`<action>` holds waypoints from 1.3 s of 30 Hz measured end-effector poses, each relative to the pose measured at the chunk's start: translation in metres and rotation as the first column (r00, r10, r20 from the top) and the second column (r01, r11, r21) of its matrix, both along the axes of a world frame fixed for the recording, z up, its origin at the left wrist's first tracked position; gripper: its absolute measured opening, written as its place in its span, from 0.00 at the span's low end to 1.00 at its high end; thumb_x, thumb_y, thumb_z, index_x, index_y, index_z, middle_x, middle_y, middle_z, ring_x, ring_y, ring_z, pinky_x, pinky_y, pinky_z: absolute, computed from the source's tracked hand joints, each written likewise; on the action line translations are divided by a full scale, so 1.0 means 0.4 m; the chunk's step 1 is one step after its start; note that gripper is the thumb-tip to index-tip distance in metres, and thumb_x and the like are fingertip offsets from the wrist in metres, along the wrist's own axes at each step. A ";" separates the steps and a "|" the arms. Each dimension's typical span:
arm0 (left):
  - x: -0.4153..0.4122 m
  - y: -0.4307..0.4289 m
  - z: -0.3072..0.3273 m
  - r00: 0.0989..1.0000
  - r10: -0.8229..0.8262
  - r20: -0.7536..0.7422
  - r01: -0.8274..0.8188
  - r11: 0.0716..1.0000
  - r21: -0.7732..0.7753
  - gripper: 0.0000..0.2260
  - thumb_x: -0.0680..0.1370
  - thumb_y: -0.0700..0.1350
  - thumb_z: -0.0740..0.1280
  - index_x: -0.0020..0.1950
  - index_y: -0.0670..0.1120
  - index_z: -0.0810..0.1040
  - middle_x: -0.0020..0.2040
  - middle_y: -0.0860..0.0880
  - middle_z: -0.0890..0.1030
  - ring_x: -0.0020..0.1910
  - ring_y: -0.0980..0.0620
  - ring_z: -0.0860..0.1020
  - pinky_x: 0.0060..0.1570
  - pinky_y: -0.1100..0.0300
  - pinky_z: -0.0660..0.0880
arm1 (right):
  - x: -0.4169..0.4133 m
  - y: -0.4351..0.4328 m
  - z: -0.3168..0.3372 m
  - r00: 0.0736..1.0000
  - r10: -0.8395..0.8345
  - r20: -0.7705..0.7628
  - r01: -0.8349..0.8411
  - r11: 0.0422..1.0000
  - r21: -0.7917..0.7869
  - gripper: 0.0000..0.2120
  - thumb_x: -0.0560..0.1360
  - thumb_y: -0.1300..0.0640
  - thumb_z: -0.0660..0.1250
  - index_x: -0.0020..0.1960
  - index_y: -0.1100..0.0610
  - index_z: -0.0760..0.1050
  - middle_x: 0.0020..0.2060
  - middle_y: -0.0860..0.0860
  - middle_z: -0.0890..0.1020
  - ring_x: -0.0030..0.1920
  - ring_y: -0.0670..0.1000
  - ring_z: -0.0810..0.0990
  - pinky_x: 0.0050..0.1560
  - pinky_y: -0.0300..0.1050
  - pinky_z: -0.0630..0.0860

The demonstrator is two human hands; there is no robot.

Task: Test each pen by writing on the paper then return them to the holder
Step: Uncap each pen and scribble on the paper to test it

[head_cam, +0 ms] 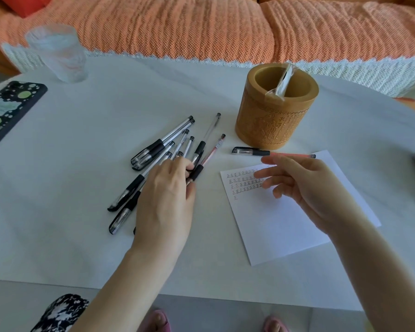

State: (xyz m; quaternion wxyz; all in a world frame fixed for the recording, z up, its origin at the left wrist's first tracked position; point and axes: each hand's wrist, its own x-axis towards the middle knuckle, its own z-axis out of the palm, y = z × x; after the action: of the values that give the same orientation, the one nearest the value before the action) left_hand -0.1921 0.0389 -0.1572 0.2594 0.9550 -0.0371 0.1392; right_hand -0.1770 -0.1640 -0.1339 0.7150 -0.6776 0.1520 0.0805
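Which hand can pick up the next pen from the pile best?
Left hand: its fingers pinch a clear red-ink pen with a black grip in the pile of black-capped pens. The right hand hovers open above the white paper sheet.

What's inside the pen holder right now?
Only a clear plastic-wrapped item shows, leaning against the rim of the pen holder. Nothing else sticks out. The near wall hides the bottom, so anything lying low cannot be seen.

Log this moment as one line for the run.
left hand pinches pen in pile | right hand open over paper | lone pen lies beside holder
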 end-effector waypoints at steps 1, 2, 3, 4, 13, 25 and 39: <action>-0.001 0.000 0.003 1.000 0.008 0.011 -0.008 1.000 0.002 0.09 0.72 0.37 0.68 0.51 0.44 0.76 0.43 0.48 0.80 0.43 0.45 0.77 0.42 0.54 0.73 | -0.002 0.003 -0.001 1.000 0.016 0.000 -0.016 1.000 -0.012 0.10 0.79 0.62 0.60 0.52 0.66 0.78 0.37 0.59 0.85 0.30 0.50 0.79 0.28 0.37 0.74; -0.003 0.002 0.008 0.999 0.017 0.030 -0.017 1.000 -0.002 0.09 0.72 0.37 0.68 0.51 0.45 0.77 0.42 0.49 0.81 0.43 0.46 0.77 0.42 0.54 0.73 | -0.005 0.006 -0.002 0.999 0.033 -0.002 -0.033 0.999 -0.020 0.10 0.79 0.62 0.59 0.52 0.66 0.78 0.37 0.59 0.85 0.30 0.50 0.79 0.28 0.37 0.74; -0.005 0.004 0.014 0.998 0.023 0.054 -0.022 1.000 -0.014 0.09 0.72 0.37 0.69 0.50 0.45 0.77 0.41 0.50 0.81 0.42 0.47 0.78 0.42 0.56 0.73 | -0.007 0.010 -0.003 0.999 0.048 -0.004 -0.048 0.999 -0.022 0.11 0.79 0.62 0.60 0.52 0.66 0.78 0.37 0.59 0.84 0.30 0.50 0.78 0.28 0.37 0.74; -0.008 0.006 0.022 0.996 0.024 0.085 -0.021 0.999 -0.031 0.08 0.72 0.38 0.69 0.50 0.46 0.78 0.41 0.51 0.81 0.41 0.48 0.78 0.42 0.58 0.72 | -0.009 0.015 -0.004 0.998 0.060 -0.003 -0.060 0.998 -0.022 0.11 0.79 0.61 0.60 0.52 0.66 0.79 0.37 0.59 0.84 0.30 0.50 0.78 0.28 0.37 0.74; -0.052 -0.021 0.058 0.980 -0.169 0.103 0.196 0.900 -0.389 0.07 0.73 0.40 0.70 0.50 0.48 0.78 0.44 0.58 0.81 0.43 0.60 0.79 0.45 0.65 0.76 | -0.029 0.054 0.005 0.970 0.211 0.122 -0.227 0.964 0.136 0.22 0.70 0.47 0.65 0.54 0.64 0.78 0.33 0.55 0.79 0.28 0.49 0.72 0.27 0.38 0.70; -0.062 -0.086 0.022 0.914 -0.380 -0.146 0.298 0.869 -0.396 0.09 0.80 0.50 0.57 0.55 0.51 0.74 0.40 0.59 0.76 0.42 0.60 0.72 0.42 0.69 0.68 | -0.038 0.060 -0.006 0.956 0.213 0.203 -0.204 0.977 -0.064 0.13 0.75 0.55 0.66 0.36 0.62 0.77 0.26 0.53 0.77 0.24 0.48 0.70 0.26 0.35 0.67; -0.060 -0.077 0.051 0.888 -0.410 -0.206 0.244 0.802 -0.545 0.10 0.79 0.49 0.59 0.41 0.45 0.73 0.25 0.52 0.63 0.26 0.54 0.61 0.26 0.64 0.57 | -0.051 0.058 -0.008 0.949 0.251 0.188 -0.250 0.968 -0.031 0.19 0.71 0.47 0.64 0.39 0.65 0.75 0.24 0.51 0.72 0.24 0.49 0.64 0.26 0.37 0.62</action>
State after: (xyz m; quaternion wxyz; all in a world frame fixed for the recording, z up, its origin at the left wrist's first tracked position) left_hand -0.2161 0.0080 -0.1370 0.5226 0.8416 -0.1240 -0.0573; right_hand -0.1976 -0.1408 -0.1372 0.7081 -0.6982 -0.0041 0.1050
